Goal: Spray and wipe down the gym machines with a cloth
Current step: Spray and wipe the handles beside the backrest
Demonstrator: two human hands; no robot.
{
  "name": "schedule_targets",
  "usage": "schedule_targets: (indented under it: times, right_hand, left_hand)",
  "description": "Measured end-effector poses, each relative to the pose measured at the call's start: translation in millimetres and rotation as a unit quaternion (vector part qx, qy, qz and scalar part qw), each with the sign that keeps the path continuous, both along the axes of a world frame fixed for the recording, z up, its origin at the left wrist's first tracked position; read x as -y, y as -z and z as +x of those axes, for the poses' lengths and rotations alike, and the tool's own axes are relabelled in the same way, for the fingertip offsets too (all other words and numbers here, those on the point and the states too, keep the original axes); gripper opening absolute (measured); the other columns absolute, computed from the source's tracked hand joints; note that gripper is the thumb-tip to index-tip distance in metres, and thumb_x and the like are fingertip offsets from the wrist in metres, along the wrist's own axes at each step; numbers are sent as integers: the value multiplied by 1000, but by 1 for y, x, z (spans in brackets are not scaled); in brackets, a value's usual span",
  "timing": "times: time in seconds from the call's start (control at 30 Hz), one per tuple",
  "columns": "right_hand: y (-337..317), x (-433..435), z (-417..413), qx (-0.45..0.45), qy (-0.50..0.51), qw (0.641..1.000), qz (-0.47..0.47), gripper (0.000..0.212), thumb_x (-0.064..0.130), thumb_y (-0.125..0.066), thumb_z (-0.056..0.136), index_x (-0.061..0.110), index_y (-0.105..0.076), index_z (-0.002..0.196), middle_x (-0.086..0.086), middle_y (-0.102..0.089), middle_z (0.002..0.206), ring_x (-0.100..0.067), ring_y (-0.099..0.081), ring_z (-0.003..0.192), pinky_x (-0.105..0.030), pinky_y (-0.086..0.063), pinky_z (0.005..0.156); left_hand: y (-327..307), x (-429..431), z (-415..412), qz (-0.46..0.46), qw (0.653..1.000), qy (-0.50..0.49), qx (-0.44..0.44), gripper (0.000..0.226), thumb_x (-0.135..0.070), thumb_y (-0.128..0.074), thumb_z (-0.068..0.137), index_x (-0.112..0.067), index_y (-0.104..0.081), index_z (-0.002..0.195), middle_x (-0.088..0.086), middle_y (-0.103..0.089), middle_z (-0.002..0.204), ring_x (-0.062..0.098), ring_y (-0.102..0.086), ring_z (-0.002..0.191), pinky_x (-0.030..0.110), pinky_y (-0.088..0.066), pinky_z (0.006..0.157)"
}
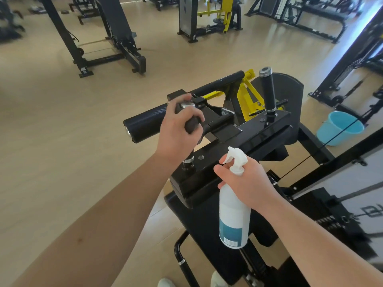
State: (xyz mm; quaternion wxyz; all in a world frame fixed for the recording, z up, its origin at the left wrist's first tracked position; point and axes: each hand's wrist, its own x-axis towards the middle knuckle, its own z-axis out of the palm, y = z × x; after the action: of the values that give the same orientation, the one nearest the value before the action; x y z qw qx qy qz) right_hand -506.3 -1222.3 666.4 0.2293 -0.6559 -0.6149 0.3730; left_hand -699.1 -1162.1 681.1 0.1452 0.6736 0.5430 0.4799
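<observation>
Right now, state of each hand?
Left hand: closed around the machine's black handle.
Right hand: closed, holding the spray bottle.

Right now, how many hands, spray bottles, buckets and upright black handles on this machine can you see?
Hands: 2, left hand, right hand
Spray bottles: 1, spray bottle in the right hand
Buckets: 1, blue bucket
Upright handles: 2, gripped handle in the left hand, free handle
Total: 6
</observation>
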Motion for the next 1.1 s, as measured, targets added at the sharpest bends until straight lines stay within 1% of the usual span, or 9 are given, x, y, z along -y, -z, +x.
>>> schedule_targets:
  times: [0.2,0.37,0.43,0.53,0.67,0.77,0.9,1.03,1.1]
  right_hand:
    - [8,6,-7,-4,-22,1000,-9,18,50,-65,93,34,-57,95,17,-68,78,10,-66,74,-17,-48,59]
    - [-3,1,-11,-18,-38,999,-6,15,47,-65,95,34,-58,96,15,-69,80,9,-67,73,-19,-48,61]
    - [-8,-3,-10,-18,-38,999,4,16,48,-64,94,34,-59,98,14,-70,82,7,-68,74,-19,-50,61]
    - [-10,-5,-9,-18,-34,999,17,14,48,-65,93,36,-59,96,16,-69,76,3,-70,72,-22,-54,62]
    - [-5,-2,-8,-2,-37,999,24,15,50,-66,92,38,-57,96,20,-68,75,5,-69,75,-26,-58,65]
    - [-1,4,-9,-3,-33,999,9,15,49,-66,93,37,-58,96,17,-68,76,6,-69,75,-25,-57,66]
    - [0,9,-13,2,-30,999,-14,19,50,-66,93,35,-57,101,14,-70,81,6,-68,75,-19,-52,62]
    - [1,9,-16,14,-34,999,-6,19,50,-66,93,35,-58,101,17,-69,81,6,-68,77,-21,-55,65]
    - [-2,9,-17,6,-36,999,-5,17,48,-66,93,34,-59,102,15,-70,81,5,-69,76,-20,-54,65]
  left_hand:
    - [38,32,-10,-109,992,53,-21,42,-10,-75,86,-47,-56,92,-7,-52,132,17,-55,118,40,-51,104]
    - [25,20,-16,-100,991,86,8,60,-5,-75,84,-43,-54,124,-4,-50,137,11,-52,121,27,-48,103]
    - [20,15,-17,-103,990,99,14,79,-3,-73,85,-43,-42,145,-4,-54,134,12,-54,124,23,-47,105]
    - [19,12,-18,-97,989,108,-2,94,-5,-73,85,-39,-24,158,-3,-57,132,15,-56,124,24,-47,106]
    - [21,17,-14,-119,989,78,37,119,-7,-76,87,-62,10,148,-1,-56,124,12,-62,109,14,-50,93]
    - [24,19,-10,-143,980,59,122,125,-3,-77,86,-57,18,146,-1,-60,117,9,-64,106,9,-45,93]
    - [20,23,-12,-219,947,90,219,121,-10,-77,88,-45,16,157,0,-63,117,14,-67,111,24,-45,99]
    - [7,29,-17,-259,921,111,269,116,-51,-73,75,-53,14,153,8,-55,141,22,-60,124,48,-40,117]
    - [5,32,-17,-267,917,108,276,113,-57,-69,71,-56,11,152,8,-53,143,25,-59,126,53,-38,119]
